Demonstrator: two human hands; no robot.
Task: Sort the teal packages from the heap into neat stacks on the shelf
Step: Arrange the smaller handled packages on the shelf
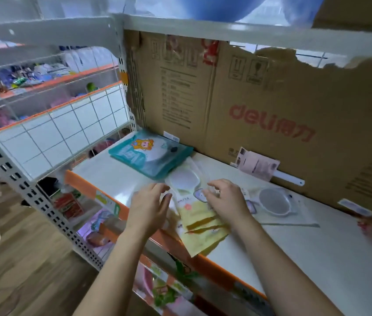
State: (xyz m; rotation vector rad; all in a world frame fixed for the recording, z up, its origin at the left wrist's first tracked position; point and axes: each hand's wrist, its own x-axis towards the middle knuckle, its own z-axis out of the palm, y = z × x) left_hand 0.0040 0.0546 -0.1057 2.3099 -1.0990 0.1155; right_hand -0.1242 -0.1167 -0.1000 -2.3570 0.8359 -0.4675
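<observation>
Left hand (150, 206) and right hand (226, 201), fingers apart, bracket yellow packages (199, 226) at the shelf's (112, 174) front edge, seemingly squaring them; teal packages (150, 156) lie stacked behind.

A single wide-angle camera, worn on the person's head, looked forward and down, close over the white shelf (112, 174), whose orange front edge ran from nine o'clock toward five o'clock. The left hand (148, 206) and right hand (226, 201) sat near frame centre, forearms entering from six o'clock. A cardboard sheet (260, 106) closed the view from twelve to three o'clock; neighbouring racks (43, 87) bent away at ten o'clock under the lens's curve
</observation>
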